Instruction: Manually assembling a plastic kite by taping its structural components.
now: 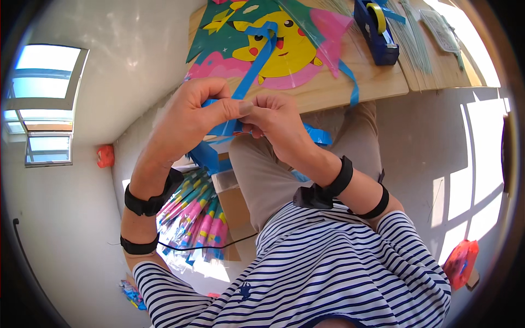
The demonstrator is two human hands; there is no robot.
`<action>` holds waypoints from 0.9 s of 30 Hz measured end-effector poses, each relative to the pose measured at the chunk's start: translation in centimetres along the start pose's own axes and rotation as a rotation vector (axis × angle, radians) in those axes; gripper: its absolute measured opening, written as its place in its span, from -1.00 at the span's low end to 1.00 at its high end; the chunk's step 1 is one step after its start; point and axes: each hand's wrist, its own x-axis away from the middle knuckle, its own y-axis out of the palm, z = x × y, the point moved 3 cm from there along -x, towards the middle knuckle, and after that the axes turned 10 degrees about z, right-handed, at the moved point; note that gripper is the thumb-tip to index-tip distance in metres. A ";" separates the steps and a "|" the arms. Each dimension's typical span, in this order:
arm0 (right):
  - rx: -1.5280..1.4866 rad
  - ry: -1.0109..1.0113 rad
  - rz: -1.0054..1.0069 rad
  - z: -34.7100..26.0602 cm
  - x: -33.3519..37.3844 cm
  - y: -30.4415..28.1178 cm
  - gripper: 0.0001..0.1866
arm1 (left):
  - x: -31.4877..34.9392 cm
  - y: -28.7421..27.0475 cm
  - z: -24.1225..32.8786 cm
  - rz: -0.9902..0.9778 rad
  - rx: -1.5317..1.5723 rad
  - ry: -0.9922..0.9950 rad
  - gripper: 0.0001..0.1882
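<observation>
Near the table's front edge, my left hand (pixel 194 112) is closed on blue ribbon (pixel 256 68), which runs up from my fingers in a flat strip. My right hand (pixel 280 117) is pinched against the same ribbon, its fingertips meeting my left thumb. Folded blue layers show below the left fingers; the exact grip between the fingertips is hidden. The ribbon's upper part lies across a kite (pixel 287 52) on the table, green and pink with a yellow cartoon animal. Another blue strip (pixel 350 82) hangs over the table edge, right of my hands.
A dark blue tape dispenser (pixel 377 35) stands on the wooden table (pixel 377 85). Thin pale rods (pixel 413 41) and a clear plastic box (pixel 440 30) lie farther right. Rolled colourful kites (pixel 199 213) are heaped below my left arm. Red bags (pixel 461 262) lie at lower right.
</observation>
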 end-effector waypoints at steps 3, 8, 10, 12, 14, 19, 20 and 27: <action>0.154 -0.174 0.066 0.6 -0.7 -0.5 -0.83 | -0.3 0.3 0.5 -0.009 0.018 -0.039 -0.70; 0.731 -0.515 0.283 2.9 -2.8 -3.9 -0.87 | 0.0 0.1 1.2 0.019 0.090 -0.009 -0.70; 0.869 -0.482 0.353 4.7 -4.2 -6.3 -0.86 | 0.2 0.0 1.5 0.009 0.056 0.007 -0.70; 0.932 -0.458 0.404 6.2 -4.9 -8.2 -0.85 | 0.2 0.1 1.7 -0.004 -0.012 0.021 -0.71; 0.921 -0.450 0.431 6.9 -4.9 -9.2 -0.84 | 0.2 0.0 1.4 0.006 -0.004 0.001 -0.70; 0.917 -0.320 0.430 7.0 -5.1 -10.3 -0.80 | 0.3 -0.6 0.8 0.033 -0.017 -0.010 -0.69; 0.913 -0.302 0.436 7.0 -5.1 -10.5 -0.80 | 0.4 -0.7 0.9 0.034 -0.019 -0.009 -0.69; 0.991 -0.325 0.389 7.5 -5.4 -10.3 -0.80 | 0.9 -1.2 0.6 0.053 -0.009 -0.004 -0.66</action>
